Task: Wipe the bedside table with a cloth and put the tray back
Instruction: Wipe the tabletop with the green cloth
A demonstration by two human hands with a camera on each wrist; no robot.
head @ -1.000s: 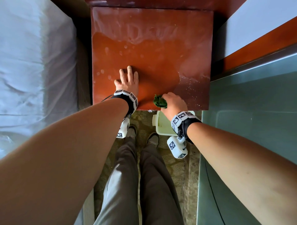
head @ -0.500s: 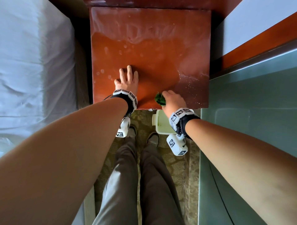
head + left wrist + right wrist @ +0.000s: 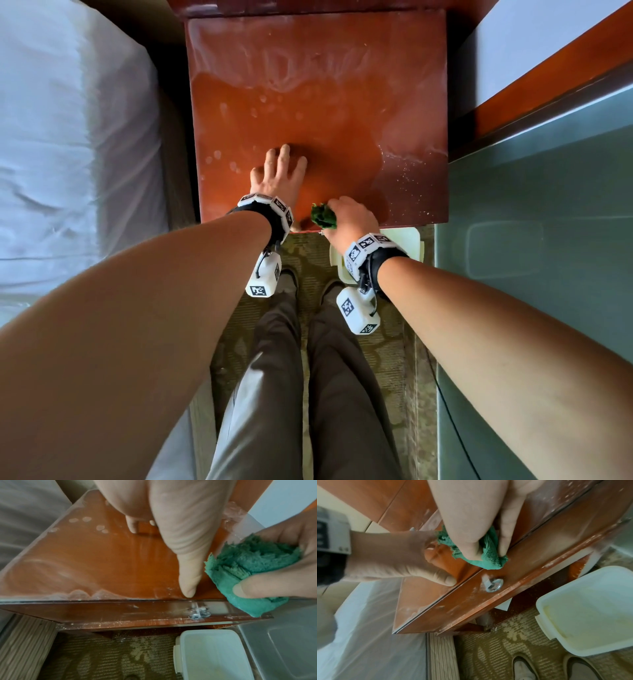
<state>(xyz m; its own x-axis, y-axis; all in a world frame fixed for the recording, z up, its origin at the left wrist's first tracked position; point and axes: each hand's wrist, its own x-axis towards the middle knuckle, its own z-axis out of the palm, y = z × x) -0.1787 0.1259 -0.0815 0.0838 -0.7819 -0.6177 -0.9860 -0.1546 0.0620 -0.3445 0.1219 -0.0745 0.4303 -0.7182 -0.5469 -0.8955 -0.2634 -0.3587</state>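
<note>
The red-brown bedside table [image 3: 318, 102] has a glossy top with whitish dusty smears toward its back and right side. My left hand [image 3: 279, 178] lies flat on the top near the front edge, fingers straight; its thumb [image 3: 187, 574] points at the front edge. My right hand [image 3: 349, 216] grips a bunched green cloth [image 3: 323, 216] [image 3: 248, 572] [image 3: 488, 553] at the table's front edge, just right of the left hand. A pale, cream tray [image 3: 411, 240] [image 3: 590, 609] sits on the carpet below the table's front right corner, partly hidden by my right wrist.
A bed with a white sheet [image 3: 68, 144] runs along the left. A grey-green glass-like surface [image 3: 534, 240] stands to the right. The drawer front has a metal knob [image 3: 493, 585]. My legs and shoes [image 3: 291, 277] stand on patterned carpet [image 3: 111, 658] before the table.
My right hand with the cloth has slid left along the front edge, ending close beside the left hand. The left hand has stayed flat in place.
</note>
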